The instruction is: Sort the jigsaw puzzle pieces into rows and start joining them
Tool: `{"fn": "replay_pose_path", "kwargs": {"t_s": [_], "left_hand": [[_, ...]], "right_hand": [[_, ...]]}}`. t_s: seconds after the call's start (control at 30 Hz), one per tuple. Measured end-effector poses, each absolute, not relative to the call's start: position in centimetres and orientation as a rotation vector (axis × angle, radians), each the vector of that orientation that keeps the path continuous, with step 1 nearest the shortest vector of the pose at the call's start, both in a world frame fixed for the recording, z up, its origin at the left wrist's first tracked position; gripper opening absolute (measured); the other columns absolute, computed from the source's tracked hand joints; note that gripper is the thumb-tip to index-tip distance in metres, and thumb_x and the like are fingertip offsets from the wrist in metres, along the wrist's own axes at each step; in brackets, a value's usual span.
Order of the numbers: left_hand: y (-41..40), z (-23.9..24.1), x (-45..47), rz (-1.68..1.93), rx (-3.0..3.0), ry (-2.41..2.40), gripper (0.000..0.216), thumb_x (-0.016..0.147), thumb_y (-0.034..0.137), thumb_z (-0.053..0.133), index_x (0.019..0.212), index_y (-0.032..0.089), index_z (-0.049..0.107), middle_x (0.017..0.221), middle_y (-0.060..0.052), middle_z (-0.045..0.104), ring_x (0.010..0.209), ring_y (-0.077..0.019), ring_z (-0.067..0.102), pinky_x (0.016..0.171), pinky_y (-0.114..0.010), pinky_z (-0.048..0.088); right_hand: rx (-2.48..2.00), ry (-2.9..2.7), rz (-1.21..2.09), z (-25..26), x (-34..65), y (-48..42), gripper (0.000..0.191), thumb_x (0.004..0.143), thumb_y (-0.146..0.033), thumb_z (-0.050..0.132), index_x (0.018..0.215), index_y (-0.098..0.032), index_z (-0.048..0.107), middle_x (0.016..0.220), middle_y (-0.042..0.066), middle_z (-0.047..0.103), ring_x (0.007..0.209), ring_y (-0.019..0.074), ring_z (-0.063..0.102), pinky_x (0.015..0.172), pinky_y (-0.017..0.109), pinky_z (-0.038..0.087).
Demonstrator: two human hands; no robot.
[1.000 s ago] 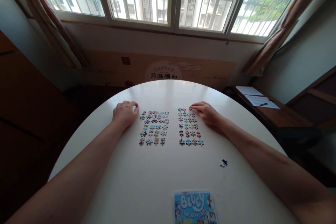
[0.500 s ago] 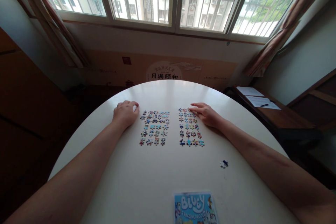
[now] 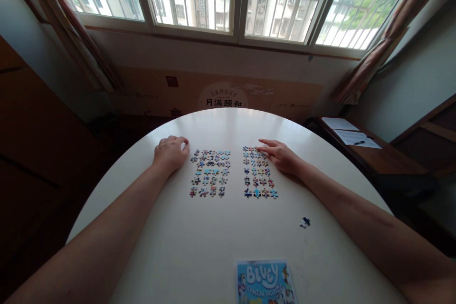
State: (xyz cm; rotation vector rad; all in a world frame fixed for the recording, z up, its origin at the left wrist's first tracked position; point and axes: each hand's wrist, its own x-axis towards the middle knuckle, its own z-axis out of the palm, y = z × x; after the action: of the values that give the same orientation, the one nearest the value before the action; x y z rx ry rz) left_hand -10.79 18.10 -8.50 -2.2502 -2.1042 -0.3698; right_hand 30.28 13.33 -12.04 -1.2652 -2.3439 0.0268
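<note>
Small jigsaw puzzle pieces lie in rows on the white round table, forming a left block (image 3: 213, 165) and a right block (image 3: 254, 182). My left hand (image 3: 171, 153) rests beside the left block's upper left corner, its fingers loosely bent and a gap between thumb and forefinger. Nothing shows in it. Over on the right, my right hand (image 3: 280, 155) has its fingers stretched out and apart. One fingertip reaches the top right end of the right block, seemingly touching a piece there. A lone dark-and-white puzzle piece (image 3: 305, 222) lies nearer to me, below the right forearm.
A blue picture sheet lettered Bluey (image 3: 264, 282) lies at the near side of the white table (image 3: 178, 247). To the right stands a dark wooden desk (image 3: 370, 159) with papers (image 3: 356, 138) and a pen. Barred windows and a large printed carton (image 3: 142, 92) are beyond the table.
</note>
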Motion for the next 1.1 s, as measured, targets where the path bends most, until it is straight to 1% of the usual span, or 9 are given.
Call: {"fn": "replay_pose_path", "kwargs": {"t_s": [0.27, 0.53, 0.63, 0.7, 0.77, 0.83, 0.9, 1.0, 1.1], "left_hand": [[18.2, -8.4, -10.8, -0.352, -2.252, -2.109, 0.044, 0.096, 0.04, 0.043, 0.125, 0.023, 0.071, 0.137, -0.014, 0.063, 0.123, -0.0373, 0.056, 0.103, -0.048, 0.045], [18.1, -8.5, -10.8, -0.342, -2.253, -2.108, 0.044, 0.096, 0.041, 0.043, 0.125, 0.024, 0.071, 0.137, -0.014, 0.063, 0.123, -0.0375, 0.056, 0.103, -0.049, 0.045], [18.0, -8.3, -10.7, -0.342, -2.251, -2.112, 0.044, 0.096, 0.041, 0.043, 0.125, 0.023, 0.071, 0.137, -0.014, 0.063, 0.123, -0.0377, 0.056, 0.104, -0.049, 0.045], [18.0, -8.2, -10.6, -0.336, -2.248, -2.113, 0.045, 0.095, 0.04, 0.043, 0.125, 0.023, 0.071, 0.138, -0.014, 0.063, 0.124, -0.0378, 0.056, 0.104, -0.049, 0.045], [18.0, -8.1, -10.6, -0.32, -2.245, -2.123, 0.045, 0.095, 0.04, 0.043, 0.125, 0.023, 0.071, 0.138, -0.014, 0.063, 0.124, -0.0378, 0.056, 0.105, -0.049, 0.045], [18.0, -8.0, -10.6, -0.304, -2.247, -2.129, 0.045, 0.095, 0.041, 0.043, 0.126, 0.024, 0.07, 0.137, -0.013, 0.063, 0.124, -0.0378, 0.056, 0.105, -0.048, 0.045], [18.1, -8.1, -10.6, -0.298, -2.251, -2.123, 0.045, 0.095, 0.042, 0.043, 0.127, 0.024, 0.07, 0.138, -0.013, 0.063, 0.125, -0.0376, 0.056, 0.105, -0.048, 0.045], [18.2, -8.2, -10.7, -0.305, -2.252, -2.109, 0.046, 0.094, 0.042, 0.044, 0.127, 0.024, 0.07, 0.138, -0.013, 0.063, 0.124, -0.038, 0.056, 0.104, -0.048, 0.045], [18.4, -8.3, -10.7, -0.331, -2.244, -2.104, 0.045, 0.093, 0.043, 0.046, 0.126, 0.026, 0.071, 0.138, -0.013, 0.064, 0.124, -0.0387, 0.057, 0.103, -0.049, 0.045]], "right_hand": [[-1.265, -2.333, 0.054, -11.9, 30.1, 13.1, 0.039, 0.098, -0.017, 0.053, 0.13, -0.026, 0.075, 0.152, 0.01, 0.057, 0.138, 0.0312, 0.057, 0.116, 0.055, 0.047], [-1.234, -2.32, 0.091, -11.6, 29.9, 12.8, 0.038, 0.1, -0.02, 0.051, 0.13, -0.021, 0.075, 0.15, 0.012, 0.058, 0.136, 0.0298, 0.059, 0.117, 0.049, 0.048], [-1.307, -2.258, 0.052, -11.3, 29.5, 12.2, 0.042, 0.098, -0.015, 0.049, 0.132, -0.022, 0.074, 0.148, 0.01, 0.061, 0.135, 0.0282, 0.06, 0.116, 0.047, 0.049], [-1.362, -2.168, 0.003, -10.6, 29.4, 11.7, 0.044, 0.096, -0.013, 0.047, 0.129, -0.022, 0.074, 0.142, 0.008, 0.066, 0.128, 0.0264, 0.065, 0.111, 0.045, 0.052], [-1.416, -2.091, 0.005, -9.3, 29.6, 11.3, 0.038, 0.096, -0.016, 0.049, 0.121, -0.021, 0.077, 0.127, 0.008, 0.073, 0.11, 0.0242, 0.071, 0.098, 0.04, 0.057], [-1.507, -2.104, 0.147, -7.2, 30.2, 10.9, 0.027, 0.095, -0.026, 0.056, 0.107, -0.019, 0.078, 0.103, 0.008, 0.077, 0.084, 0.0205, 0.071, 0.081, 0.035, 0.058], [-1.6, -2.27, 0.558, -4.8, 31.0, 10.3, 0.026, 0.091, -0.039, 0.064, 0.094, -0.017, 0.077, 0.085, 0.007, 0.075, 0.075, 0.0186, 0.068, 0.069, 0.029, 0.054], [-1.709, -2.505, 1.307, -1.6, 31.6, 8.5, 0.027, 0.081, -0.042, 0.075, 0.09, -0.017, 0.076, 0.081, 0.005, 0.075, 0.069, 0.0172, 0.067, 0.058, 0.025, 0.048], [-1.756, -2.603, 1.453, 0.4, 30.6, 6.0, 0.029, 0.069, -0.04, 0.084, 0.086, -0.017, 0.077, 0.082, 0.005, 0.075, 0.072, 0.0183, 0.068, 0.06, 0.025, 0.046]]}}
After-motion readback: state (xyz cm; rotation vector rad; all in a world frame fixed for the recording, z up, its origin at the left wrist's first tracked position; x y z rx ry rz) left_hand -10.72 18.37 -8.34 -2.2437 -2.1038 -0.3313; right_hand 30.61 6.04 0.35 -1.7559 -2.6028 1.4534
